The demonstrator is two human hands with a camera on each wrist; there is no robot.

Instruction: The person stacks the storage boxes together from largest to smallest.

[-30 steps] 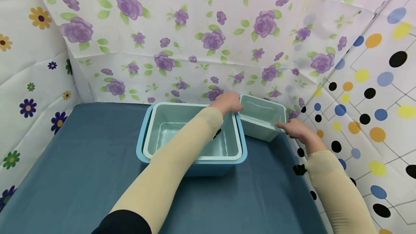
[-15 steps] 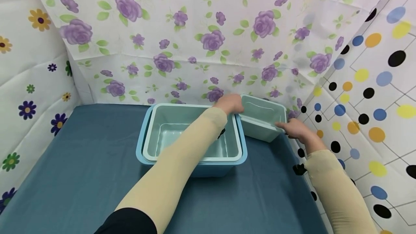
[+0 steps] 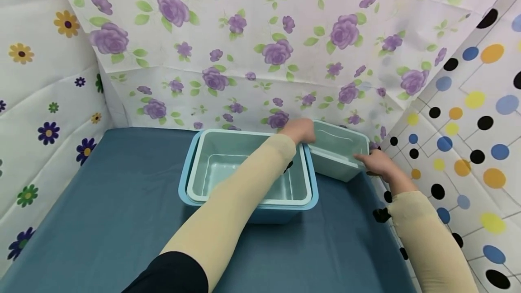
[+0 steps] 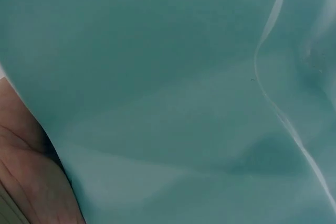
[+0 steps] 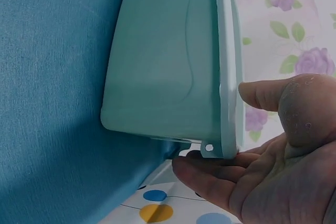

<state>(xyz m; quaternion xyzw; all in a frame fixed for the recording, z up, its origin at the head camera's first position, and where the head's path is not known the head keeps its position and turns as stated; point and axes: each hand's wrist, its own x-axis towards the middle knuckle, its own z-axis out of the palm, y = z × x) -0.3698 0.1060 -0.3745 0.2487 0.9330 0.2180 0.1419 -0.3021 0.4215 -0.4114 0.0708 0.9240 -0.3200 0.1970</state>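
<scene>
A small pale green plastic bin (image 3: 335, 166) stands at the back right, in the corner between the cloth walls. My left hand (image 3: 299, 131) holds the rim at its left end, most fingers hidden from the head view. At the opposite end, my right hand (image 3: 378, 163) grips the bin, thumb on the rim. In the right wrist view, the fingers (image 5: 205, 179) reach under that rim beside a small tab with a hole. Left of it, a larger pale green bin (image 3: 220, 141) sits nested in a blue bin (image 3: 313, 191), my left forearm crossing over both.
A blue cloth (image 3: 134, 220) covers the table, extending left and in front of the bins. A purple-flowered sheet (image 3: 244, 49) hangs behind, a dotted sheet (image 3: 468, 148) on the right, and a daisy-print sheet (image 3: 44, 103) on the left. Pale green plastic (image 4: 157, 77) nearly fills the left wrist view.
The head view has swung slightly left, so everything appears farther right in it. My left wrist has shifted a little rightward over the nested bins. Both hands stay at the small bin's ends.
</scene>
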